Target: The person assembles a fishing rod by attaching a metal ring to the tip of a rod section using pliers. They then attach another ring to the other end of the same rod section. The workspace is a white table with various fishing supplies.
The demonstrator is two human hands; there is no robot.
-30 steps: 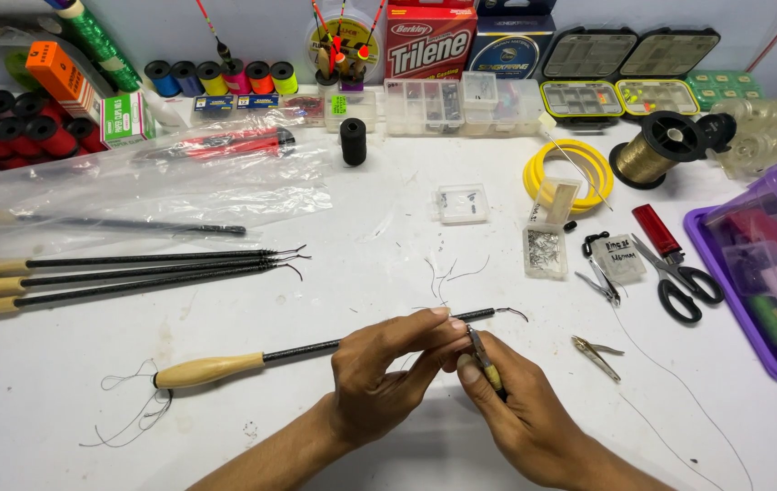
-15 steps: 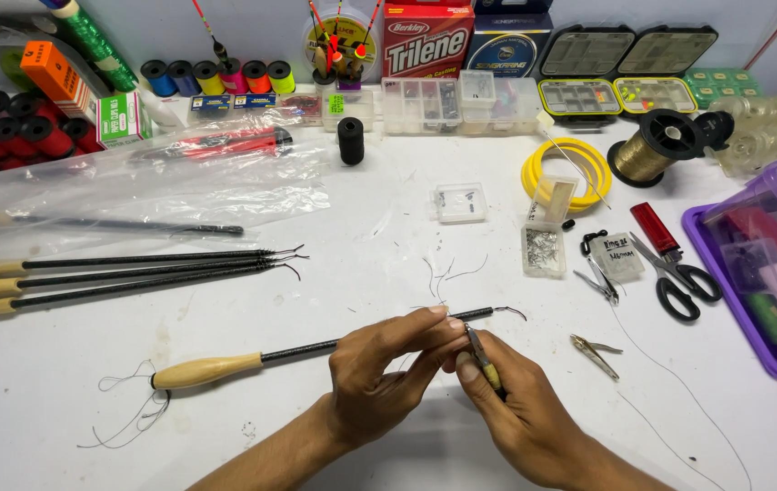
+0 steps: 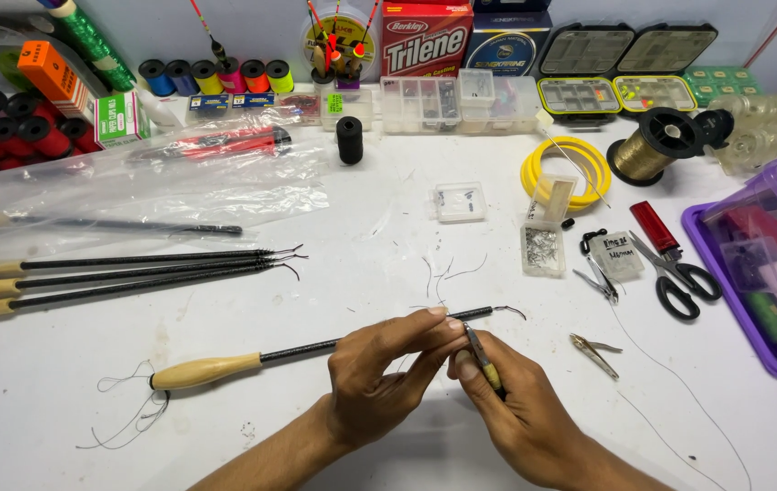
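Fingers of left hand (image 3: 375, 382) pinch black rod (image 3: 315, 349) (red box (image 3: 426, 38) behind), right hand (image 3: 516, 405) grips tool (image 3: 479, 356).

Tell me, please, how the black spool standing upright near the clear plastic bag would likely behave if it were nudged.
The black spool stands on a narrow end and is taller than wide, so it would probably tip. Once down, its round body would likely roll across the smooth white table. It looks small, so probably light.

White worktable (image 3: 388, 227) against a pale wall (image 3: 225, 23), evenly lit, cluttered along the back.
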